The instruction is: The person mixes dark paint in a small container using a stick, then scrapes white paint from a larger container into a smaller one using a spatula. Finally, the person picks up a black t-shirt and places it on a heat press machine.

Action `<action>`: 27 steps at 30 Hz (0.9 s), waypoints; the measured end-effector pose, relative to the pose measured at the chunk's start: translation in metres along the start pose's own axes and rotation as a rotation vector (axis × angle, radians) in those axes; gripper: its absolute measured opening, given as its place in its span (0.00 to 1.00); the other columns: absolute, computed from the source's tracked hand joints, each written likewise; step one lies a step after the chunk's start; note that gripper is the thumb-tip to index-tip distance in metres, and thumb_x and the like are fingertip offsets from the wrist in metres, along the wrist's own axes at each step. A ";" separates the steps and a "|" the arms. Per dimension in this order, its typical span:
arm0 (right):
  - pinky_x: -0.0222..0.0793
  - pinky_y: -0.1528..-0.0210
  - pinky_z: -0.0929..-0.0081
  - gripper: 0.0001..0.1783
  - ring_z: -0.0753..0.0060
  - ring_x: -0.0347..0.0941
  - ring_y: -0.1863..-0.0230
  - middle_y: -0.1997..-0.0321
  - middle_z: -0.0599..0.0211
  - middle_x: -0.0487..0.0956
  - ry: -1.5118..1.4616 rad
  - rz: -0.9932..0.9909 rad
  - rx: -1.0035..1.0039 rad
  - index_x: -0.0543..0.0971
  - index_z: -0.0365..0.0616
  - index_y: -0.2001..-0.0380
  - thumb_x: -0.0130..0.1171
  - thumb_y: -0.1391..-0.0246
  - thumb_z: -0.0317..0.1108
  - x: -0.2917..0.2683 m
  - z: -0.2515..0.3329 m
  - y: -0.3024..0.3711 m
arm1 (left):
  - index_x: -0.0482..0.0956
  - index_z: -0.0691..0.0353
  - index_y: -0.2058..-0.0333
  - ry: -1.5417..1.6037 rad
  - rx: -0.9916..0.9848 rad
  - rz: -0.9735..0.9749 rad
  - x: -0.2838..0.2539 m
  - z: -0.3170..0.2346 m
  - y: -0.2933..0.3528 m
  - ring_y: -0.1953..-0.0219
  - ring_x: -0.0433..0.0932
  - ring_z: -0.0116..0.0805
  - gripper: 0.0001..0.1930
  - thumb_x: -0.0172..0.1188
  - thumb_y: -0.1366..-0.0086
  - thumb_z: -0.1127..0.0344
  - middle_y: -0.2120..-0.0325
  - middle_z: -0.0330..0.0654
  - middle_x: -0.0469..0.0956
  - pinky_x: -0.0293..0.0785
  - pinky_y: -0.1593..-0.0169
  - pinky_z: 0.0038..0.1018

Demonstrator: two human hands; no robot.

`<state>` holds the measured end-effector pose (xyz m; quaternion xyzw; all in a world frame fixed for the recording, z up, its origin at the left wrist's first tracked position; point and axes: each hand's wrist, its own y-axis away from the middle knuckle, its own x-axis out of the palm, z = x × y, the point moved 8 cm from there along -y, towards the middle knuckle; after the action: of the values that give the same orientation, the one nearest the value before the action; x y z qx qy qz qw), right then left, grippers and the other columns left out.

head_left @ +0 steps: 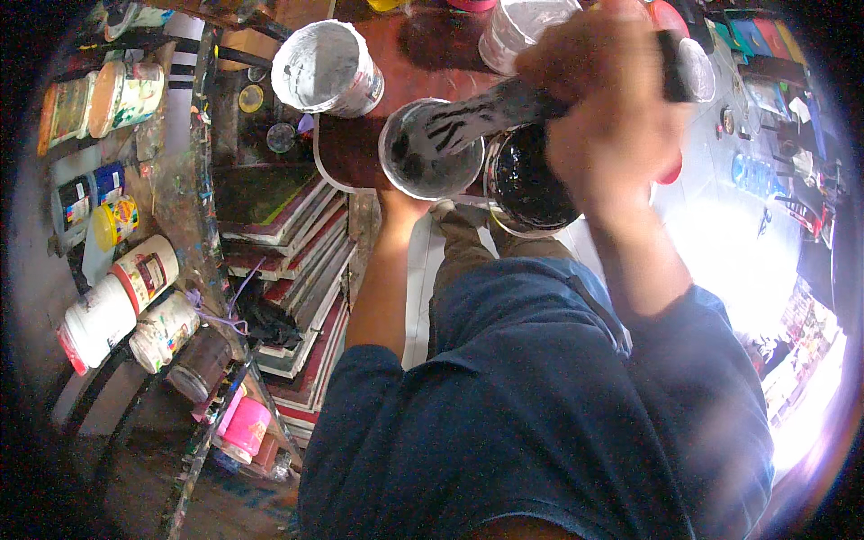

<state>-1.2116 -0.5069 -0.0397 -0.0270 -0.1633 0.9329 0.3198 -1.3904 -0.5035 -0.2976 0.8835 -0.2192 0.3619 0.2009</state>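
- The right hand (605,108) is raised in front of the camera, blurred, with its fingers wrapped tight around the handle of a wide flat stick (504,112) smeared with black and white paint.
- The smeared end of the stick points left and lies over the mouth of a white cup (430,151); whether it touches the inside cannot be told.
- The left hand (402,207) holds the white cup from below; only its wrist and heel show under the cup, so the fingers are hidden and their curl cannot be seen.
- The cup sits at the front edge of a dark red table (418,49), its inside streaked grey and black.
- Just right of the cup, touching or nearly so, stands a tin of black paint (529,184), glossy inside and partly covered by the right hand.
- Behind the cup on the table stands a larger white bucket (326,67), with another white tub (522,27) further right.
- To the left, a stack of framed boards (297,261) leans below the table, and paint pots (135,306) lie on a stained shelf.
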 end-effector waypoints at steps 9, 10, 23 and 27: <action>0.58 0.82 0.79 0.15 0.80 0.62 0.85 0.85 0.69 0.70 0.042 -0.006 0.103 0.70 0.39 0.80 0.47 0.40 0.34 0.027 -0.029 0.033 | 0.55 0.56 0.42 0.399 -0.216 -0.052 0.007 0.005 -0.007 0.45 0.62 0.37 0.31 0.56 0.40 0.56 0.45 0.43 0.61 0.60 0.43 0.34; 0.58 0.81 0.79 0.16 0.80 0.63 0.84 0.84 0.68 0.71 -0.039 0.065 0.026 0.69 0.39 0.82 0.47 0.41 0.34 0.026 -0.014 0.027 | 0.56 0.56 0.42 0.205 -0.133 -0.016 0.005 0.000 -0.008 0.45 0.63 0.37 0.30 0.56 0.40 0.57 0.45 0.43 0.62 0.60 0.43 0.34; 0.59 0.83 0.81 0.17 0.81 0.65 0.84 0.86 0.68 0.73 -0.054 0.130 0.069 0.75 0.37 0.81 0.49 0.43 0.35 0.037 -0.023 0.029 | 0.55 0.57 0.43 -0.289 -0.041 -0.001 -0.007 0.002 -0.009 0.45 0.64 0.39 0.40 0.67 0.53 0.69 0.46 0.44 0.63 0.63 0.43 0.36; 0.58 0.83 0.82 0.15 0.81 0.65 0.85 0.86 0.69 0.71 0.380 0.176 -0.224 0.74 0.37 0.79 0.49 0.43 0.34 0.039 -0.008 0.021 | 0.62 0.63 0.47 -0.942 0.436 -0.044 0.018 -0.036 0.006 0.50 0.69 0.39 0.40 0.72 0.62 0.71 0.51 0.46 0.69 0.66 0.47 0.33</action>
<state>-1.2538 -0.4967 -0.0515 -0.2516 -0.1997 0.9115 0.2571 -1.4023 -0.4946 -0.2593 0.9764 -0.1864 -0.0423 -0.1009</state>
